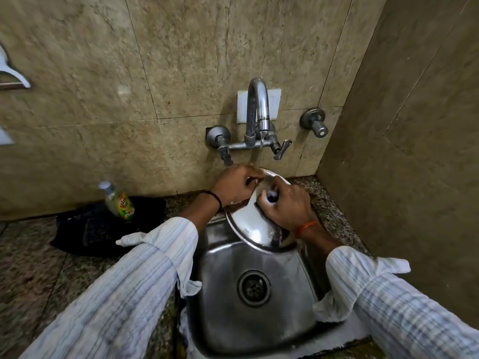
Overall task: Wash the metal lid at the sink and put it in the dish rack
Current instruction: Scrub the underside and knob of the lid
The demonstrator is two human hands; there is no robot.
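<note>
A round metal lid (255, 224) is held tilted over the back of the steel sink (233, 257). My left hand (234, 183) grips its far rim. Pressed against the lid's face, my right hand (285, 207) is closed on a blue and white scrubber (270, 196). Water runs from the chrome tap (258, 107) down onto the lid's upper edge.
A dish soap bottle (119, 200) stands on a black cloth (103, 229) left of the sink, on the granite counter (31, 275). A tiled wall rises behind and a side wall closes in on the right. A wall valve (315, 123) sits right of the tap. No dish rack is in view.
</note>
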